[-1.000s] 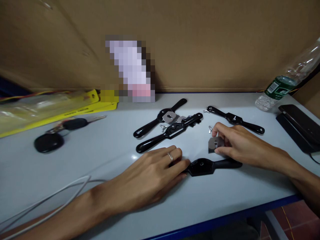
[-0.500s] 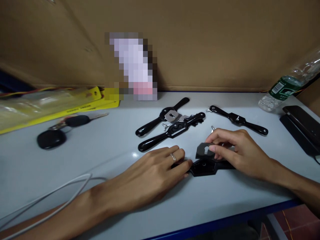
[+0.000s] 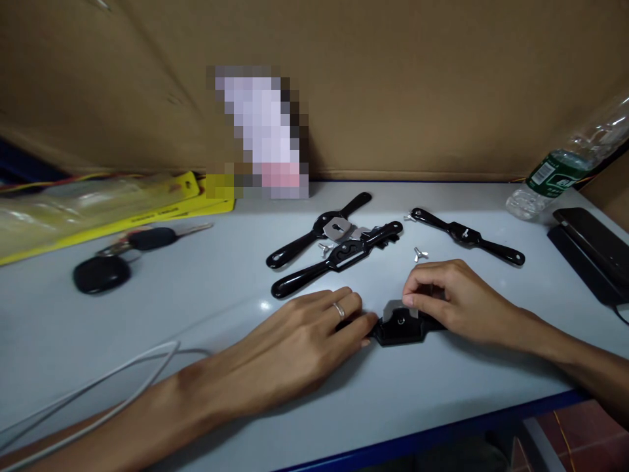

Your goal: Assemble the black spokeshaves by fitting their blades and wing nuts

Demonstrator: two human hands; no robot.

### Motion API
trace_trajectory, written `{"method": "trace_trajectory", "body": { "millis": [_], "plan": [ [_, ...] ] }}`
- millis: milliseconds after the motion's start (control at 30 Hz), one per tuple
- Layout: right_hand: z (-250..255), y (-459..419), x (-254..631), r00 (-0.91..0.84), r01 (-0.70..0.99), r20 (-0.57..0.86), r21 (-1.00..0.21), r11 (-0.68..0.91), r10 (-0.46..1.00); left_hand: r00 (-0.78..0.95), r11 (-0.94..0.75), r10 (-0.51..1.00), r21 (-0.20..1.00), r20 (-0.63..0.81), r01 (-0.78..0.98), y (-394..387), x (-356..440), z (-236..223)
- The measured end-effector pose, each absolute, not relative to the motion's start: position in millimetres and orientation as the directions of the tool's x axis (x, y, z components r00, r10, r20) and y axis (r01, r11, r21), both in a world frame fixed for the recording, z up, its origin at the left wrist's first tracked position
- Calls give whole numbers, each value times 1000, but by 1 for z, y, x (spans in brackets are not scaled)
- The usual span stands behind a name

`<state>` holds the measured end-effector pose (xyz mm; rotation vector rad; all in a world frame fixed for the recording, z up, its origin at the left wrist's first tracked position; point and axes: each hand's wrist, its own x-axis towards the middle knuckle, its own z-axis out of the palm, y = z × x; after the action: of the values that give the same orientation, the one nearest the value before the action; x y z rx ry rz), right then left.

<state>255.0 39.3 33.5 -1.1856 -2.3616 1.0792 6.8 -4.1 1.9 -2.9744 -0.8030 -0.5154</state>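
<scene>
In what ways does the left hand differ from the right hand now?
The left hand wears a ring; on the right hand, none shows. The left hand, back upward, holds one end of the near black tool; the right hand pinches a metal plate at that tool. Both are without gloves.

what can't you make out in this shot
All in the head view:
- left handle of the near spokeshave body: mostly hidden under the left hand
- its right handle's end: behind the right hand
- the metal blade's right part: behind the right fingers
- plastic bottle's top: cut off by the right edge
- leaning item: pixelated
</scene>
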Motion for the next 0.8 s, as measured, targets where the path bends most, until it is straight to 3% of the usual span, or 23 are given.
{"method": "trace_trajectory", "body": {
  "millis": [467, 600, 700, 800],
  "plan": [
    [34, 38, 256, -663, 555, -43, -698, 453, 747, 802, -862, 493, 62, 336, 504, -4, 9, 4],
    [40, 46, 265, -601, 516, 105, -706, 485, 792, 797, -852, 511, 72, 320, 518, -3, 10, 6],
    [45, 58, 276, -449, 633, 311, -551, 544, 838, 801, -854, 511, 81, 311, 513, -4, 9, 6],
    [39, 68, 284, -435, 732, 363, -391, 558, 824, 802, -854, 512, 84, 308, 513, -4, 9, 5]
  ]
}}
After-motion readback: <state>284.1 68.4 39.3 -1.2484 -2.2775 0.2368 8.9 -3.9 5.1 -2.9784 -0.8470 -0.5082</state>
